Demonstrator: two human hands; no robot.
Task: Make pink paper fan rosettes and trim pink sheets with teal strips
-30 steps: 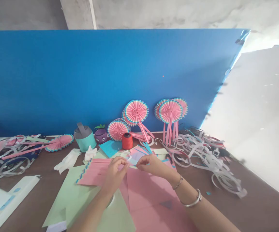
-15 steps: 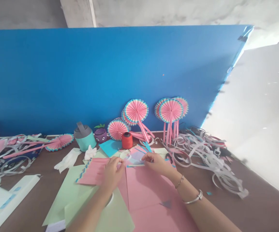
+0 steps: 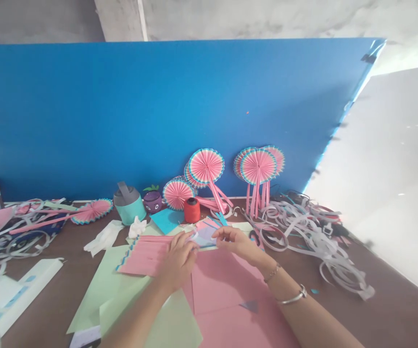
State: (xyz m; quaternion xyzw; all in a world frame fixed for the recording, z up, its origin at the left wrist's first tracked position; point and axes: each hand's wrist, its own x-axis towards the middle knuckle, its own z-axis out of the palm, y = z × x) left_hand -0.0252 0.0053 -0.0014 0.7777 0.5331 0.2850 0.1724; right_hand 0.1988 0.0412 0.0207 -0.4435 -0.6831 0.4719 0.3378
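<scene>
My left hand rests over the right end of a pink pleated paper with blue-tipped folds. Its fingers are drawn together and point toward a small pale lilac paper piece. My right hand is curled in a pinch at the right side of that pale piece; what its fingertips hold is too small to make out. Beneath both hands lie pink sheets, with a small grey triangular scrap on them. Pale green sheets spread under my left forearm.
Finished pink paper fans lean on a blue partition. A red thread spool, a teal sheet and a teal container stand behind the hands. Tangled white strips lie right; a power strip lies left.
My left hand has slid slightly right and its fingers have changed from a visible thumb pinch to lying closer together. My right hand stays nearly in place. The view has shifted slightly.
</scene>
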